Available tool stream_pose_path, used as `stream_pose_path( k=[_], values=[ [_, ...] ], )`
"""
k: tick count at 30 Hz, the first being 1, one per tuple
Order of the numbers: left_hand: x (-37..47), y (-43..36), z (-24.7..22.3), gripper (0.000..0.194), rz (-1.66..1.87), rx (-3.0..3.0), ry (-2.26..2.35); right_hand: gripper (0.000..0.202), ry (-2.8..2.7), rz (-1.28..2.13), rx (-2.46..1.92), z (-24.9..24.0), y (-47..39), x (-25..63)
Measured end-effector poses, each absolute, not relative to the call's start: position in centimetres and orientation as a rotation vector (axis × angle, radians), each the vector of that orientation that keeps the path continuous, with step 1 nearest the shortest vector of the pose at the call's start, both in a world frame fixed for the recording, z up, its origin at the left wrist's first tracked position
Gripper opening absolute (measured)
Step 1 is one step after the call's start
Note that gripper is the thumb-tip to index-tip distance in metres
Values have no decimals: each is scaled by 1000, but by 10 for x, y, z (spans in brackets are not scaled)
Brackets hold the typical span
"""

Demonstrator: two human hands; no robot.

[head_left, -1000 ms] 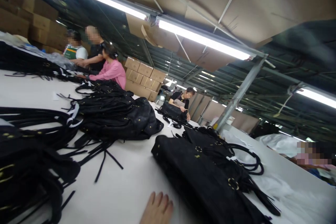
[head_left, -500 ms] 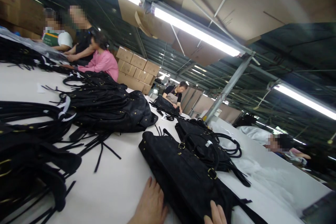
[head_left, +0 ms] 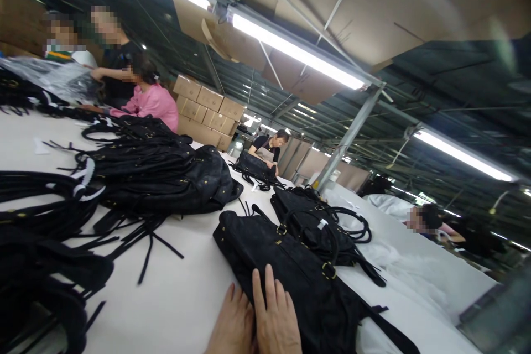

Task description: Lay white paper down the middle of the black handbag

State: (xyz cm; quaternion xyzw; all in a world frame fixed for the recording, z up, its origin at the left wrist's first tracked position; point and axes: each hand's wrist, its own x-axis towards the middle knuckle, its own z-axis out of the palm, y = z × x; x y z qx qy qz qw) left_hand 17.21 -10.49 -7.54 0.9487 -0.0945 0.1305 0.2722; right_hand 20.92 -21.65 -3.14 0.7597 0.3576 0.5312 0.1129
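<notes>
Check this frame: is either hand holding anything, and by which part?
Nothing is gripped. The right hand lies flat, fingers spread, on the near end of the black bag; the left hand rests beside it at the bag's edge on the white table.

You have one head-worn view, tilted and aimed forward along the long white counter [head_left: 178, 298]. It sits close above your hands at the bottom edge and takes in the ceiling's fluorescent light strips [head_left: 290, 50].
</notes>
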Motion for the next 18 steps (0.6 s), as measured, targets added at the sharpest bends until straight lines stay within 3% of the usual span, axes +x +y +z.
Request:
stream_pose_path(
  k=[4, 7, 10, 15, 18],
  values=[
    [168, -105, -63, 51, 300, 2511, -211, 55, 1044, 1497, 2262, -38, -230, 218],
    [162, -104, -52, 52, 251, 2516, -158, 44, 1118, 1335, 2340, -28, -239, 226],
    [155, -98, -42, 59, 197, 2540, -210, 33, 1166, 1213, 2432, 12, -245, 236],
    [143, -83, -36, 52, 221, 2590, -377, 26, 1134, 1306, 2434, 99, -264, 230],
    [135, -79, -38, 50, 288, 2624, -511, 31, 1368, 1448, 2328, 97, -274, 196]
  ],
)
